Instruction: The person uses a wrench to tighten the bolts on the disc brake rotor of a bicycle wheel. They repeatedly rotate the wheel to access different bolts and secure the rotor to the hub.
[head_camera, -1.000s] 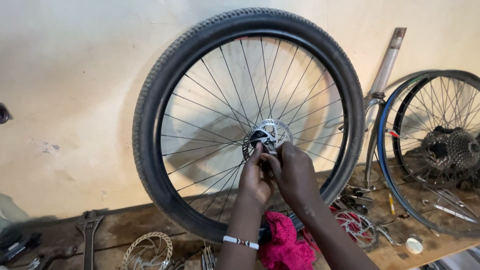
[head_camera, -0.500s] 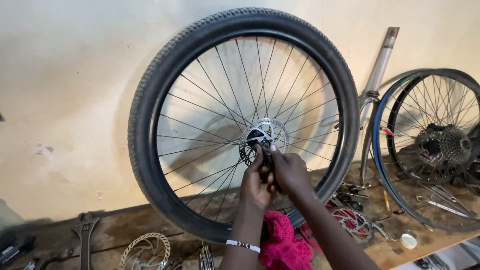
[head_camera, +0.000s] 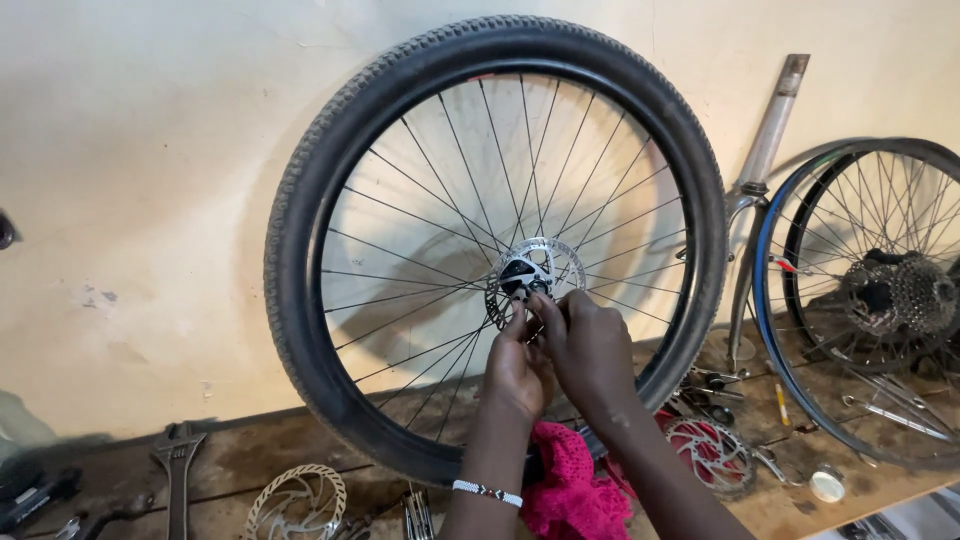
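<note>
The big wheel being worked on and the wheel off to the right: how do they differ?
The big wheel wears a knobby black tyre; the right wheel shows a blue rim edge. The big wheel carries a brake disc at its hub, where the left hand and right hand work; the right wheel carries a gear cluster. Both lean against the wall, spoked.

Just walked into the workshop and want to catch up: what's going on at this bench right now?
A person stands a bicycle wheel upright on the wooden bench against the wall. Both hands are at its hub: the left hand and right hand have their fingertips on the centre, by the disc rotor. A pink cloth lies below, with loose rotors and a second wheel nearby.
</note>
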